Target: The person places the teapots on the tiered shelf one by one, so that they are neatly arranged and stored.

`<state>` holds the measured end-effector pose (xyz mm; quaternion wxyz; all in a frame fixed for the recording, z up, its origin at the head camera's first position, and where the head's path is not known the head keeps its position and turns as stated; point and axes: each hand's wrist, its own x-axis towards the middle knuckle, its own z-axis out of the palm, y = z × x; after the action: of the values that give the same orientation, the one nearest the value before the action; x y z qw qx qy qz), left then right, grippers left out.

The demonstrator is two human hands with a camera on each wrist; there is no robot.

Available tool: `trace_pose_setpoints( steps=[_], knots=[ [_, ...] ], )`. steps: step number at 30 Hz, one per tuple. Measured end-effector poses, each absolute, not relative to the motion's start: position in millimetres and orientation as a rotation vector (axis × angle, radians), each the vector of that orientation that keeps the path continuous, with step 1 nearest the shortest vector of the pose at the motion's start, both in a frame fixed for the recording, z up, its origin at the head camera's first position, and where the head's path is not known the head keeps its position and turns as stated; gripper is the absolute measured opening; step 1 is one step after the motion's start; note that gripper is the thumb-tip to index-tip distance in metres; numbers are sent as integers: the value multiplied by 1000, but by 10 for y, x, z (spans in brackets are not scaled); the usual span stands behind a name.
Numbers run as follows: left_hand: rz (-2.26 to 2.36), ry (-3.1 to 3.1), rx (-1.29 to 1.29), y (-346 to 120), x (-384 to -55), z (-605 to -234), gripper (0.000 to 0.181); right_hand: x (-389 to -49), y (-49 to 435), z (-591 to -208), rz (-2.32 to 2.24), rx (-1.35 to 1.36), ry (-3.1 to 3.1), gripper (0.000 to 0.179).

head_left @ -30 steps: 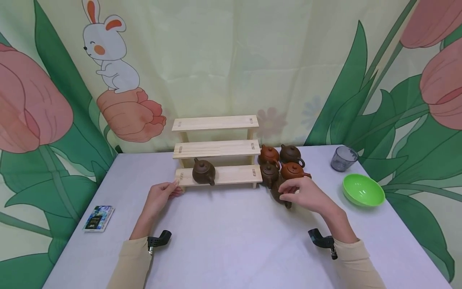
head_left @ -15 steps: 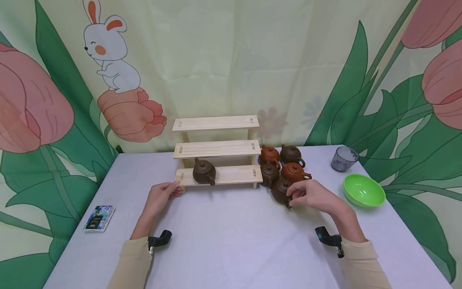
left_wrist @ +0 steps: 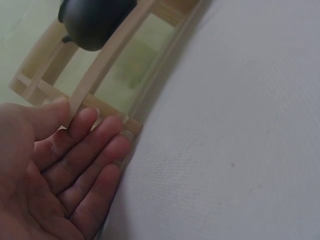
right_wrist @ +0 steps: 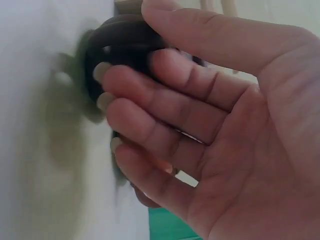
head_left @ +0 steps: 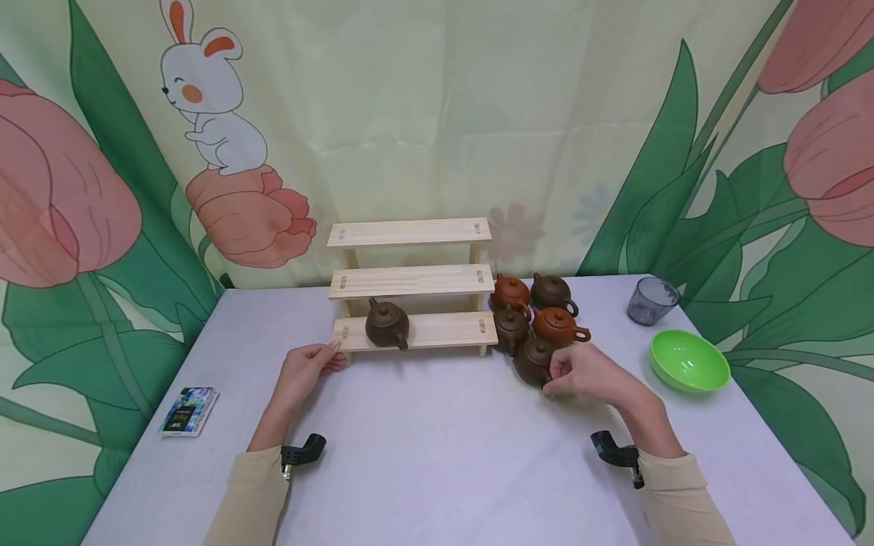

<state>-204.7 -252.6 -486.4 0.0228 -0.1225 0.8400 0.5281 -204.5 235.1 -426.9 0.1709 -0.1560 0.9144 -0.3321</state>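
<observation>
A three-tier wooden stand (head_left: 410, 282) is at the back middle, and a dark brown teapot (head_left: 387, 324) sits on its lowest board. My left hand (head_left: 305, 371) pinches that board's left end between thumb and fingers; the left wrist view has the thumb (left_wrist: 52, 117) on top and the other fingers beneath. Right of the stand, my right hand (head_left: 587, 373) pinches the handle side of the front dark brown teapot (head_left: 531, 362). In the right wrist view this teapot (right_wrist: 122, 47) is partly behind my curled fingers (right_wrist: 135, 82), which hide the handle.
Behind the front teapot cluster several others, including a reddish-brown teapot (head_left: 554, 324) and a dark teapot (head_left: 510, 327). A green bowl (head_left: 688, 361) and a clear grey cup (head_left: 652, 300) stand at the right. A small patterned box (head_left: 189, 412) lies at the left.
My right hand has first moved right off the front teapot's top, then closed in at its handle side. My left hand keeps its place on the stand.
</observation>
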Motion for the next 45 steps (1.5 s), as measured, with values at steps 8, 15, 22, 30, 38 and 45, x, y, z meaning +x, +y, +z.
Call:
trace_pose_setpoints(
  steps=[8,15,22,30,38,45],
  knots=[
    [1640,2599,-362,-2521,-2042,-4851,45,-2049,2365,-4306,-853,-424,2595,17],
    [1645,2600,-353,-2522,-2045,-4851,45,-2063,2454,-4318,-851,-438,2640,20],
    [1644,2594,-347,-2523,-2055,-4848,45,-2077,2640,-4315,-944,-472,2681,11],
    [1664,2587,-338,-2513,-2062,-4843,46,-2099,2746,-4295,-1042,-498,2698,7],
    [1664,2589,-341,-2508,-2062,-4854,45,-2080,2699,-4150,-1060,-385,2725,13],
    [1652,2570,-369,-2531,-2036,-4841,47,-2065,2529,-4104,-1118,-340,2811,17]
  ],
)
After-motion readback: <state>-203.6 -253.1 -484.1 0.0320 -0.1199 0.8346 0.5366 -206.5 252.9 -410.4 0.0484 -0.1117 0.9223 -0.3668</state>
